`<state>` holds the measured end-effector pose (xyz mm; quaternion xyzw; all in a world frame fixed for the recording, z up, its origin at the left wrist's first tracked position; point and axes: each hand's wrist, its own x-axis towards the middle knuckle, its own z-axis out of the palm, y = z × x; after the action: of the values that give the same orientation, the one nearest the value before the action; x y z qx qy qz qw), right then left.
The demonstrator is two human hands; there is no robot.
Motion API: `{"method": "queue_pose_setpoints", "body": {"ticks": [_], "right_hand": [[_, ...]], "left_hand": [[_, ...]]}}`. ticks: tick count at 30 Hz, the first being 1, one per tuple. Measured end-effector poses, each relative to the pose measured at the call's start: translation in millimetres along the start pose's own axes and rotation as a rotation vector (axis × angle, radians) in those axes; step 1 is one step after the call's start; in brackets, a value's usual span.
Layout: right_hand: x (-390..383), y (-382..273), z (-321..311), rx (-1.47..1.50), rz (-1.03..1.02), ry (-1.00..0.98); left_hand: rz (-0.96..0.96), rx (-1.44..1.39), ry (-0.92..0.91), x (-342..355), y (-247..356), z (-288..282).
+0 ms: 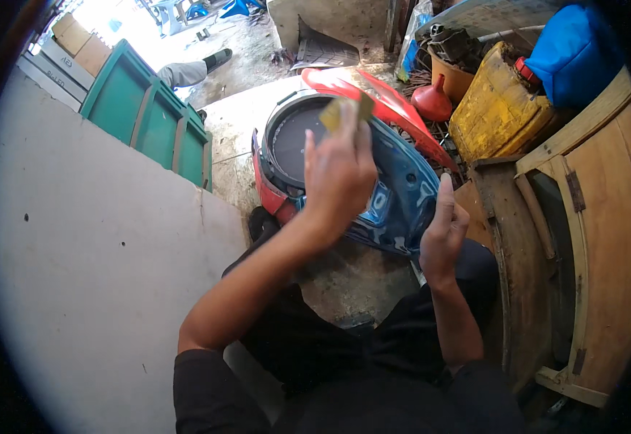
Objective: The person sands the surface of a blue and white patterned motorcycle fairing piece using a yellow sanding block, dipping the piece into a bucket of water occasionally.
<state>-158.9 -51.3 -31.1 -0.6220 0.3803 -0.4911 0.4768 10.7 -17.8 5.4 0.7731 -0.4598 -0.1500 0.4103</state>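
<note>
My left hand (341,170) is raised over the work, its fingers closed on a yellow-green sponge (337,113), which is slightly smeared by motion. Under and beyond it lies a glossy blue curved panel (406,177), like a piece of motorcycle fairing, tilted between my knees. At the panel's right edge my right hand (443,233) grips it, thumb pointing up; the other fingers are partly hidden. A round dark basin (292,139) with a raised rim stands left of the panel, and the sponge is above its right side.
Red glossy panels (409,116) lie behind the basin. At right stand a dirty yellow jerrycan (500,105), a red funnel (433,99), a blue bag (572,58) and a wooden frame (612,217). A white wall (98,239) and green crate-like panel (145,116) are left. Someone's leg (184,73) shows beyond.
</note>
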Motion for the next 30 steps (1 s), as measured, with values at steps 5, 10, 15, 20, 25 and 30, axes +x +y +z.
{"method": "queue_pose_setpoints", "body": {"ticks": [5,10,15,20,25,30], "right_hand": [[4,5,-8,0.003,-0.027,0.008],[0,4,-6,0.005,-0.033,-0.027],[3,-4,-4,0.034,-0.03,-0.014],[3,0,-7,0.013,0.002,-0.007],[2,-2,-6,0.015,-0.001,-0.057],[7,12,-7,0.086,0.077,0.076]], "left_hand": [[0.223,0.077,0.14,-32,2,26],[-0.026,0.01,-0.018,2,12,0],[0.079,0.005,0.063,0,4,7],[0.251,0.12,0.224,-24,1,26],[-0.029,0.013,-0.018,10,5,-3],[0.327,0.215,0.162,-48,9,31]]}}
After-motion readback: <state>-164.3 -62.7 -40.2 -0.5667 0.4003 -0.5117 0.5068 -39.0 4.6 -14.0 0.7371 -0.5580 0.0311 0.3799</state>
